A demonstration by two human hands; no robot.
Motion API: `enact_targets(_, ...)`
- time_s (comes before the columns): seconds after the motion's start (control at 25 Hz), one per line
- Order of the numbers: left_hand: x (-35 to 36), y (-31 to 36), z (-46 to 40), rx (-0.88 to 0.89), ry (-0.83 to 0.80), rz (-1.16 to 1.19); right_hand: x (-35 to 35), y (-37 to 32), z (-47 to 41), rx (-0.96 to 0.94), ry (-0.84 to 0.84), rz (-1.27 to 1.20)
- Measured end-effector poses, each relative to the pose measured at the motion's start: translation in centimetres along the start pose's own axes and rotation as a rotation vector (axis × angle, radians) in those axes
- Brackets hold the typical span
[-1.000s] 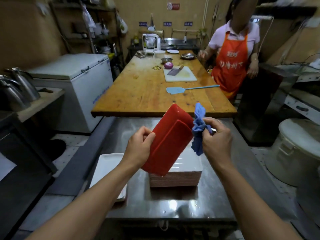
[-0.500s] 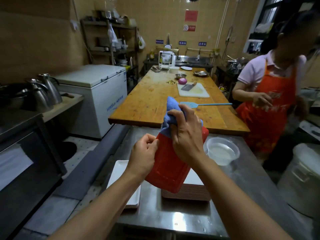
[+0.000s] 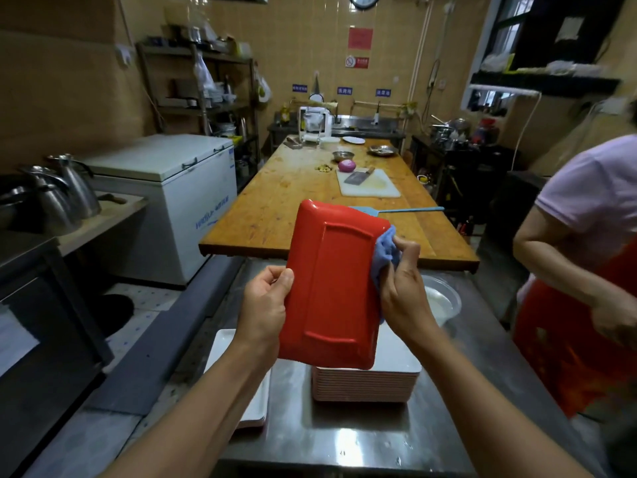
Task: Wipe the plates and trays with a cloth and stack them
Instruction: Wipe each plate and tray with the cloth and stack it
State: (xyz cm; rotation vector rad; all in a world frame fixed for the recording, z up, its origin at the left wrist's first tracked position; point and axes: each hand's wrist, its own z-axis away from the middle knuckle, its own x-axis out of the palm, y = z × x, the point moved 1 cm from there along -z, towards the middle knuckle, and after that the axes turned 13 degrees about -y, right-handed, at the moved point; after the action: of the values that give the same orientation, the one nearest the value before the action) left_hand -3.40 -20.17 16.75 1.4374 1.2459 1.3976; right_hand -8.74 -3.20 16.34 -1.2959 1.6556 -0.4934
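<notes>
- We hold the red tray up on end above the steel table, its underside toward us, clear of everything below.
- Our left hand clamps the tray's left long edge, thumb across the back and fingers curled out of sight behind.
- Our right hand pinches the bunched blue cloth against the tray's right edge near its upper corner, so we judge the wiping of this piece to be under way, at the rim.
- Directly beneath the tray, toward the middle of the table, stands a tall stack of trays with a white face on top; we cannot tell whether these are wiped or waiting.
- At the table's left edge lies a low pile of white plates, partly hidden by our left forearm.
- A clear bowl sits near the table's far right corner.
- We judge the task to be mid-course: this tray is not yet set down, and which pile counts as finished the view does not settle.
- A person in a red apron stands just beside the table's right edge.
</notes>
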Motion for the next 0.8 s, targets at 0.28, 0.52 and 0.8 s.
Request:
enact_targets(0.28,1.9,-0.3,-1.1,0.027,0.013,0.068,-1.1,-2.2,-3.2,0.112,0.049,0.203)
enact_targets(0.52,3.0,-1.0,-2.3,0.018,0.112,0.166,0.0,-1.4,0.0,0.164,0.041,0.252)
enact_targets(0.8,3.4,-3.0,-3.3,-0.006,0.196,0.157,-0.9,-0.6,3.6,0.277,0.1,-0.266)
